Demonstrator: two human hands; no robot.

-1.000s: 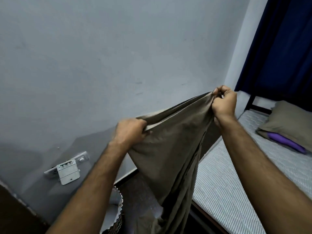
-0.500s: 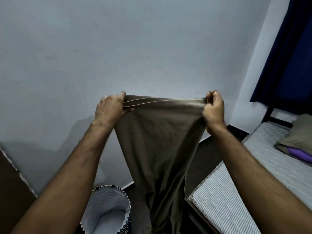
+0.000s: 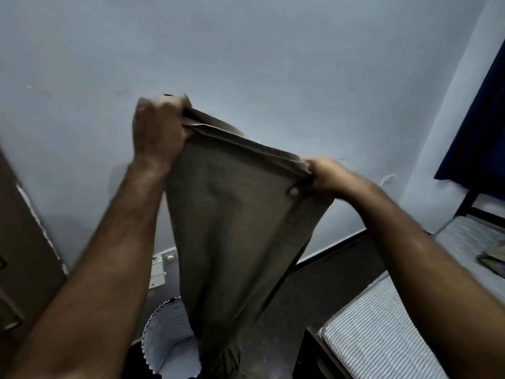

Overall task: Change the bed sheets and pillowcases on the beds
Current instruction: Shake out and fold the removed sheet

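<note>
Item: olive-brown sheet (image 3: 235, 220), held up in front of a pale blue-grey wall (image 3: 246, 50), its top hem stretched taut between two hands and slanting down from left to right; the rest hangs in long folds, its lower end dropping toward a white-lined laundry basket (image 3: 166, 340) with a scalloped rim on the floor. Left hand (image 3: 158, 127): raised higher, fingers curled tightly round the bunched left end of the hem; slightly blurred. Right hand (image 3: 325, 173): lower, pinching the right end of the hem, one fingertip showing on the near face of the cloth. Surroundings: a striped bare mattress (image 3: 377, 332) at lower right on a dark bed frame, with an olive pillow (image 3: 494, 259) only partly in view at the right edge; a dark blue curtain (image 3: 481, 119) at upper right; a white wall socket (image 3: 159, 269) just left of the hanging sheet; a brown panel with a pale edge (image 3: 24, 233) at far left.
</note>
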